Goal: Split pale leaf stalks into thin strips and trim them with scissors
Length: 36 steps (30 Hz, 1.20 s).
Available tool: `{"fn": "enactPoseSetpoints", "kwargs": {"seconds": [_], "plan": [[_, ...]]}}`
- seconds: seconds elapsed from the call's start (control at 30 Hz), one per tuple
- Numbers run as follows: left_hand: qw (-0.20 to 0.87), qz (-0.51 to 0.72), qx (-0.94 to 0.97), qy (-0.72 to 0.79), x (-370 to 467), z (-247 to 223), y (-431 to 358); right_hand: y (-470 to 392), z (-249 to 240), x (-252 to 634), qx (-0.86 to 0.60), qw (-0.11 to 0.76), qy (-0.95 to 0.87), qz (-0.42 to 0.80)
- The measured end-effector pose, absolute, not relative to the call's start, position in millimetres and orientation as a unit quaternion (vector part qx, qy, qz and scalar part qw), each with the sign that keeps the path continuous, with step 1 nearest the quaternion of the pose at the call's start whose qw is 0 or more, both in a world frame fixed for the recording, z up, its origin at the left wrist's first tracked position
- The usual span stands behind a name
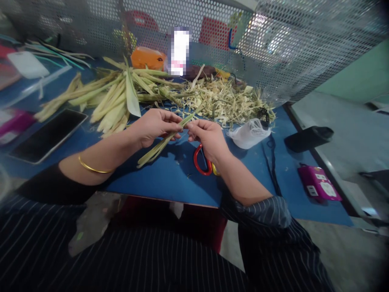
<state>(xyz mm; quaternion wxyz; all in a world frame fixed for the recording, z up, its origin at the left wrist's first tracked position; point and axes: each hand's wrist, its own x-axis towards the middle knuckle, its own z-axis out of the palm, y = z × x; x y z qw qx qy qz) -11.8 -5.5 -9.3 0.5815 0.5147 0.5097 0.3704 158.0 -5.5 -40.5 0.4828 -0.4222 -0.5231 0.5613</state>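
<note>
Between my two hands is a thin bundle of corn husk strips, its loose ends pointing down and left over the blue table. My left hand pinches the bundle near its upper part. Close beside it, my right hand has its thumb and fingertips pressed together at the upper end of the strips. Under my right hand lie scissors with a red handle loop, partly covered by the hand. Behind my left hand rests a pile of whole corn husks. Husk scraps are heaped beyond my right hand.
A metal mesh partition closes off the back. On the table's left lies a black phone. White thread, a dark cylinder and a purple pack are on the right; an orange packet stands behind.
</note>
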Motion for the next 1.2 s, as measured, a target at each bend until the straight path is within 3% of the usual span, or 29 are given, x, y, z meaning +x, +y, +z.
{"fn": "enactPoseSetpoints", "kwargs": {"seconds": [0.33, 0.6, 0.83, 0.97, 1.07, 1.2], "plan": [[0.613, 0.374, 0.463, 0.520, -14.7, -5.7, -1.3, -1.8, -40.6, 163.7, -0.415, 0.485, -0.492, 0.592], [0.450, 0.379, 0.614, 0.527, -9.4, -18.8, -9.8, -3.2, -39.6, 163.0, -0.446, 0.423, -0.506, 0.605], [0.640, 0.309, 0.486, 0.509, -4.0, -21.2, -27.9, -4.2, -42.2, 161.5, -0.447, 0.361, -0.577, 0.581], [0.676, 0.326, 0.455, 0.479, -12.5, -26.7, -44.5, -6.3, -42.0, 160.0, -0.433, 0.335, -0.567, 0.616], [0.572, 0.288, 0.553, 0.532, -24.0, -31.1, -54.2, -7.8, -44.3, 158.7, -0.420, 0.288, -0.572, 0.643], [0.209, 0.322, 0.744, 0.548, -36.5, -33.1, -46.7, -8.6, -48.6, 157.3, -0.407, 0.267, -0.596, 0.639]]}}
